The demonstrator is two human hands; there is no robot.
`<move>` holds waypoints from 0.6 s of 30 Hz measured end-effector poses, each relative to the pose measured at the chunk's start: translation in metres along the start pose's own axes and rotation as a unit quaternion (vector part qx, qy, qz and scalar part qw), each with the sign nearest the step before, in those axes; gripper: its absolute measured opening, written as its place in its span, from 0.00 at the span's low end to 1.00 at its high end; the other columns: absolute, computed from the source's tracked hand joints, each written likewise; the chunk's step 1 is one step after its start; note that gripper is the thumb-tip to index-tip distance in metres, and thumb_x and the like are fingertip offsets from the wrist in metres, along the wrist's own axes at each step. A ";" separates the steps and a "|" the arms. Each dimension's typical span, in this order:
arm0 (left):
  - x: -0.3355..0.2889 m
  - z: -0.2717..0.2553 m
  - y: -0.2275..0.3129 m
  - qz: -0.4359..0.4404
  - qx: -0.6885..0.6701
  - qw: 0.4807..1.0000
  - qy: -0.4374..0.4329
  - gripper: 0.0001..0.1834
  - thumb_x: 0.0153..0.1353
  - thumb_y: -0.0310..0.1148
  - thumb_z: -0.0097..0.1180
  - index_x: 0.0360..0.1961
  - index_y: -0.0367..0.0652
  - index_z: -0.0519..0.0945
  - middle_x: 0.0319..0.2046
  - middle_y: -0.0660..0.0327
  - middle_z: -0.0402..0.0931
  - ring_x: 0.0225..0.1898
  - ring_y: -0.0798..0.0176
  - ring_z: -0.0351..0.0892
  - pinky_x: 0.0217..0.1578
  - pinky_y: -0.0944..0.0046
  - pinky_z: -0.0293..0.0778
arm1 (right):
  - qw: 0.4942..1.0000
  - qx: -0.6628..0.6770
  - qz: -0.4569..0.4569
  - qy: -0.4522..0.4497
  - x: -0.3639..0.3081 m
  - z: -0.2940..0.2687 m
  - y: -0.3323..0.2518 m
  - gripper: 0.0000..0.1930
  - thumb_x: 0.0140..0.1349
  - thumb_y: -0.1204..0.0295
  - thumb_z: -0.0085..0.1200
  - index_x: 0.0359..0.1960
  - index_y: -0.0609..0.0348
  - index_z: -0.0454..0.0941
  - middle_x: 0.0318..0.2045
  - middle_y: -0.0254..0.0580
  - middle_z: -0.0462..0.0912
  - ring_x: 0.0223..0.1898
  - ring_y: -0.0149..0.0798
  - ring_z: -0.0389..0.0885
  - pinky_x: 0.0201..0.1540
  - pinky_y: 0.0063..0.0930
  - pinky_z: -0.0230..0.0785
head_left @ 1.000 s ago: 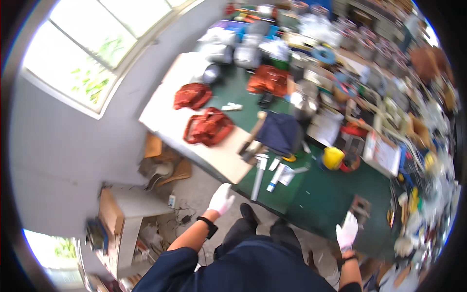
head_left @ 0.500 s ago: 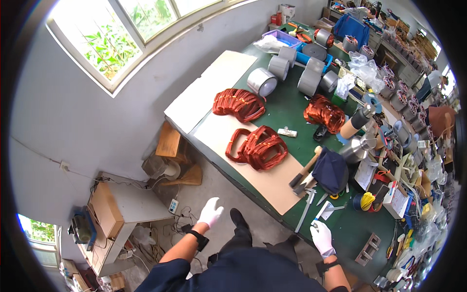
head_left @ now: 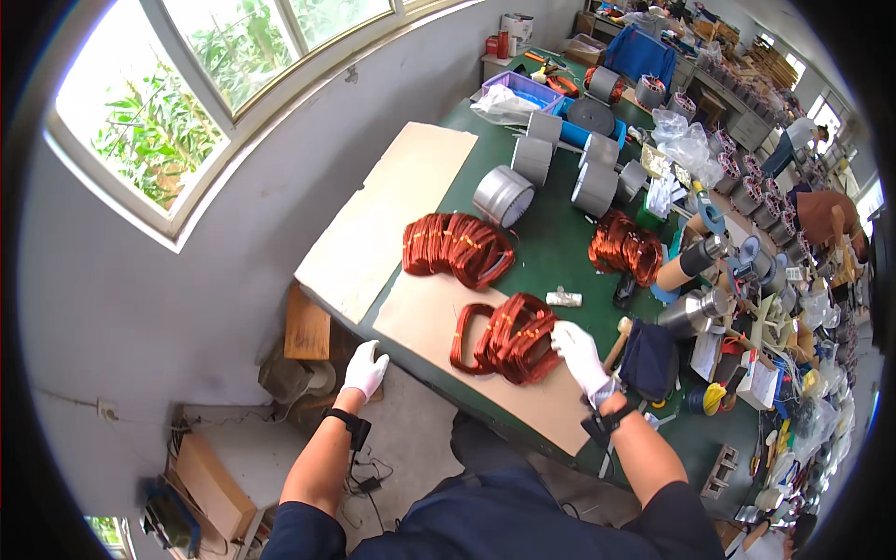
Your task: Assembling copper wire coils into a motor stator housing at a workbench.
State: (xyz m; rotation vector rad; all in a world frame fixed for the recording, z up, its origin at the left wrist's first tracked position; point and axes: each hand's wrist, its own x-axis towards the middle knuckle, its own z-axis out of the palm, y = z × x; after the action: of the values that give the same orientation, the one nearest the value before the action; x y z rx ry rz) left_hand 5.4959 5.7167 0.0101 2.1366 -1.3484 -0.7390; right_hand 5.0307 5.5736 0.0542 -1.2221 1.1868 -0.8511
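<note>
My right hand [head_left: 579, 356], in a white glove, reaches over the table to the right edge of a bundle of red-brown copper wire coils [head_left: 513, 338]. Its fingers are stretched toward the coils; whether they touch cannot be made out. The bundle lies on a sheet of brown cardboard [head_left: 420, 313], a single loop standing out at its left. My left hand [head_left: 365, 371], gloved too, hovers by the table's near left edge, fingers apart and holding nothing. Behind lies a larger coil bundle [head_left: 457, 247]. A third coil bundle [head_left: 623, 248] sits farther right.
Grey metal cylinders [head_left: 504, 196] stand at the back of the green table. Right of my right hand are a dark blue cloth bag [head_left: 651, 359], a wooden-handled hammer [head_left: 618, 343] and a steel flask [head_left: 689, 314]. A wooden stool [head_left: 308, 324] stands below the left edge. Two people work far right.
My right hand has moved from the white angled tool at the table's front edge up and left to the coils. My left hand has risen toward the table edge. The view has shifted.
</note>
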 end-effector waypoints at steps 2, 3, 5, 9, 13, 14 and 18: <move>0.048 0.004 0.018 0.016 0.054 0.998 -0.040 0.27 0.66 0.39 0.62 0.61 0.34 0.78 0.60 0.41 0.77 0.64 0.42 0.75 0.65 0.54 0.71 | 0.991 0.127 0.050 -0.003 0.071 0.007 -0.012 0.15 0.76 0.65 0.54 0.59 0.57 0.79 0.44 0.34 0.85 0.40 0.29 0.83 0.40 0.21 0.74; 0.068 0.003 0.008 0.038 0.074 0.996 -0.025 0.24 0.65 0.39 0.62 0.56 0.34 0.80 0.54 0.40 0.80 0.59 0.39 0.78 0.62 0.52 0.74 | 0.989 0.143 0.045 0.012 0.104 0.029 -0.025 0.17 0.76 0.61 0.54 0.59 0.57 0.78 0.45 0.36 0.85 0.41 0.31 0.84 0.40 0.23 0.76; 0.116 0.020 0.012 0.084 0.102 0.991 0.007 0.18 0.63 0.37 0.63 0.47 0.35 0.79 0.46 0.43 0.80 0.52 0.39 0.78 0.55 0.48 0.74 | 0.987 0.127 0.094 0.032 0.175 0.039 -0.034 0.27 0.75 0.50 0.55 0.63 0.58 0.75 0.52 0.44 0.84 0.50 0.39 0.84 0.53 0.36 0.78; 0.165 0.048 0.012 0.180 0.213 0.959 0.056 0.11 0.58 0.35 0.63 0.33 0.40 0.76 0.32 0.46 0.76 0.39 0.39 0.77 0.41 0.42 0.72 | 0.977 0.132 0.123 0.113 0.278 0.080 -0.046 0.44 0.69 0.35 0.54 0.70 0.63 0.67 0.65 0.56 0.75 0.65 0.51 0.76 0.68 0.48 0.68; 0.176 0.074 0.023 0.186 0.219 0.953 0.097 0.10 0.58 0.36 0.61 0.29 0.42 0.76 0.29 0.50 0.75 0.37 0.43 0.76 0.40 0.43 0.68 | 0.951 0.193 0.176 0.165 0.362 0.078 -0.030 0.35 0.66 0.32 0.56 0.42 0.57 0.83 0.34 0.33 0.78 0.35 0.33 0.75 0.43 0.34 0.71; 0.171 0.056 0.011 0.153 0.241 0.954 0.090 0.10 0.58 0.37 0.61 0.29 0.43 0.76 0.29 0.50 0.75 0.38 0.43 0.76 0.41 0.43 0.68 | 0.933 0.241 0.144 0.227 0.361 0.132 -0.061 0.32 0.65 0.30 0.56 0.28 0.48 0.81 0.24 0.26 0.66 0.27 0.30 0.62 0.33 0.33 0.62; 0.184 0.061 0.032 0.145 0.229 0.961 0.054 0.10 0.58 0.38 0.60 0.26 0.45 0.78 0.29 0.51 0.76 0.37 0.44 0.76 0.40 0.44 0.68 | 0.909 0.293 0.146 0.257 0.374 0.126 -0.066 0.48 0.64 0.31 0.56 0.66 0.68 0.73 0.62 0.45 0.79 0.62 0.44 0.77 0.65 0.42 0.70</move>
State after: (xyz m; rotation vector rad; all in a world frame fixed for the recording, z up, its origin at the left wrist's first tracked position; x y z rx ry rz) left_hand 5.5009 5.5281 -0.0458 2.1981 -1.8583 -0.1994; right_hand 5.2416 5.2341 0.0327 -0.3187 1.3438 -1.2264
